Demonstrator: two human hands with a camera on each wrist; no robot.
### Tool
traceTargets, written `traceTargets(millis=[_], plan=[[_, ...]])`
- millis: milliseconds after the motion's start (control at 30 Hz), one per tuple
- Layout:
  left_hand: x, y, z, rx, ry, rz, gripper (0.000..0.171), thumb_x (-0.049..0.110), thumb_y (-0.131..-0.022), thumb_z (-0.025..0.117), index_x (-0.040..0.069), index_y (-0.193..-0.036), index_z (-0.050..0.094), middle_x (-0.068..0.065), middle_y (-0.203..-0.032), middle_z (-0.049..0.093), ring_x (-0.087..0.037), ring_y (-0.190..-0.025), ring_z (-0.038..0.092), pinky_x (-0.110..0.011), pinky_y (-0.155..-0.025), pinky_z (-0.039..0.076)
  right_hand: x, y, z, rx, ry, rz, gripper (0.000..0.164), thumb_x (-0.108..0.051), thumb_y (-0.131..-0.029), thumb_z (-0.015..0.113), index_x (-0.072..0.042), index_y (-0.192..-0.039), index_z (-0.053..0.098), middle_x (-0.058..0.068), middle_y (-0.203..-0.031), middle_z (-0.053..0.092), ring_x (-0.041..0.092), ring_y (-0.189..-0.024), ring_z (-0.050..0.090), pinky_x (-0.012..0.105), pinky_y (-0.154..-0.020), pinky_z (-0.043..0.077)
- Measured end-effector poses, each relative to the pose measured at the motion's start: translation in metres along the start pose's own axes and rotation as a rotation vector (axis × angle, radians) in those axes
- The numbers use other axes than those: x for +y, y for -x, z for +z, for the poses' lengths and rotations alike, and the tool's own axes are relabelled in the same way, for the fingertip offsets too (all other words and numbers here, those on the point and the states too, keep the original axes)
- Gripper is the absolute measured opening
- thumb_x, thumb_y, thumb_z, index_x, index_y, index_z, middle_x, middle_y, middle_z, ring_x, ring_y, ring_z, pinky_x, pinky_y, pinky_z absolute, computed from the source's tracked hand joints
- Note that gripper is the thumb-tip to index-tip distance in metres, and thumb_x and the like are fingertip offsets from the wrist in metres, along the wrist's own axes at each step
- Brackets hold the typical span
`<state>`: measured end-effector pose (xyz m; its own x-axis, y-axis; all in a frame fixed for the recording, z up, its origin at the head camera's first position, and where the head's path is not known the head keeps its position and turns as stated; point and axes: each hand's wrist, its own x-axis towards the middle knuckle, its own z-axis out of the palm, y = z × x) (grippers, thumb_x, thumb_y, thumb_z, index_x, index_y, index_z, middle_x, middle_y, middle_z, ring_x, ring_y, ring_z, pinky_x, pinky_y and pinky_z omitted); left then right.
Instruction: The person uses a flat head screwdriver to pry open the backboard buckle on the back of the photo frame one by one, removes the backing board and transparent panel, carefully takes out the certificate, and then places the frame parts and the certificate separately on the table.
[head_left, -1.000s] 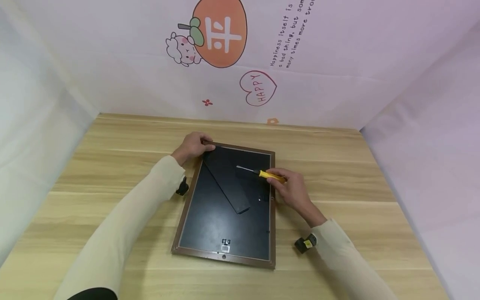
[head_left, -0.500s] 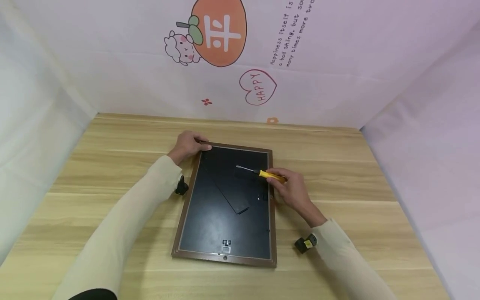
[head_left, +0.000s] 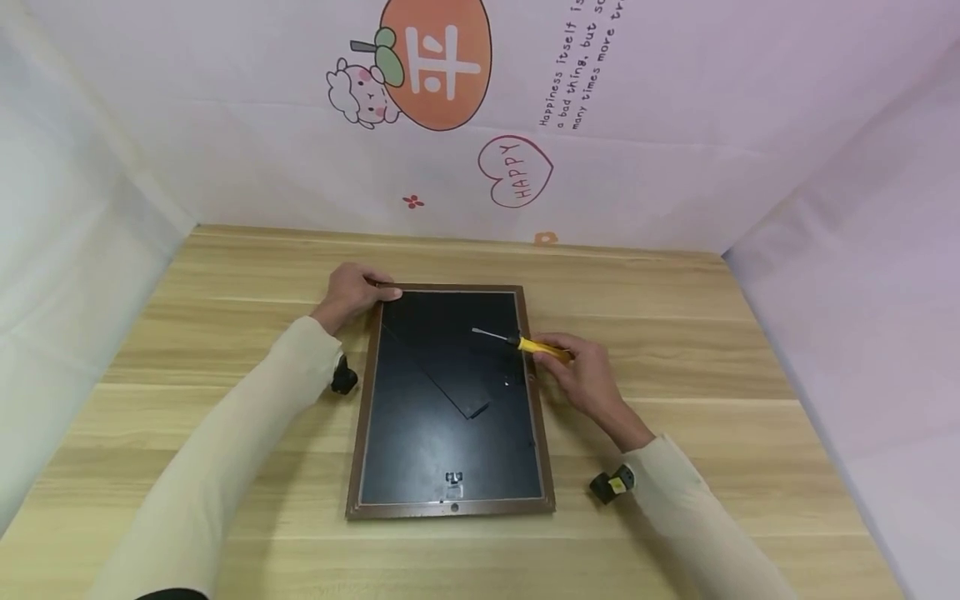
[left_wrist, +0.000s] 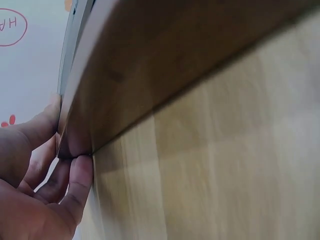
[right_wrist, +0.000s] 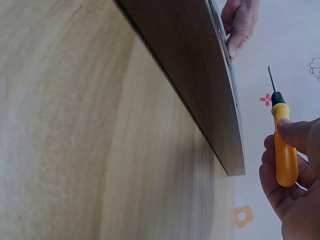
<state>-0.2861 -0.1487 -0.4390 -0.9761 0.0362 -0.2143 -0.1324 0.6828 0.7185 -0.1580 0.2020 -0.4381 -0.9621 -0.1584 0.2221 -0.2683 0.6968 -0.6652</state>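
Observation:
A picture frame (head_left: 408, 450) with a brown border lies back side up on the table. Across its black back board runs a slanting black stand strut (head_left: 448, 377). My left hand (head_left: 350, 293) grips the frame's far left corner, the thumb on top and the fingers low at the edge, as the left wrist view shows of this hand (left_wrist: 37, 192). In my right hand (head_left: 587, 377) is a small yellow-handled screwdriver (head_left: 542, 347), pinched between thumb and fingers. Its metal tip points left above the board, apart from it in the right wrist view.
The wood-grain table (head_left: 690, 333) extends on both sides of the frame. A white printed sheet (head_left: 637, 183) rises at the back, with pale walls left and right. A small metal hanger (head_left: 453, 483) sits near the frame's front edge.
My left hand has moved left with the frame's far end, so the frame has turned counterclockwise and lies straighter. The right hand and screwdriver have stayed nearly still.

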Motion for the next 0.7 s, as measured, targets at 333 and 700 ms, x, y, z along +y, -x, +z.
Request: traceTargets(millis=[333,700], plan=[[-0.017,0.015,-0.014,0.072,0.077,-0.058,0.041,0.030,-0.087,0.077,0.006,-0.119,0.070,-0.016,-0.132,0.063,-0.033,-0.122,0.056,-0.046,-0.103,0.048,-0.003,-0.003,0.006,0.003,-0.002,-0.016,0.025,-0.012,-0.087,0.075,-0.006,-0.110,0.073,0.014,-0.108,0.074,0.026,-0.093,0.070,0.042,-0.077,0.058],[-0.031,0.032,-0.019,0.154,0.169,-0.168,0.041,0.029,-0.083,0.080,0.008,-0.118,0.071,-0.013,-0.132,0.064,-0.029,-0.125,0.056,-0.039,-0.098,0.051,-0.007,-0.003,0.010,-0.007,-0.017,-0.019,0.025,-0.013,-0.086,0.075,-0.006,-0.111,0.073,0.015,-0.109,0.074,0.028,-0.096,0.070,0.045,-0.080,0.060]])
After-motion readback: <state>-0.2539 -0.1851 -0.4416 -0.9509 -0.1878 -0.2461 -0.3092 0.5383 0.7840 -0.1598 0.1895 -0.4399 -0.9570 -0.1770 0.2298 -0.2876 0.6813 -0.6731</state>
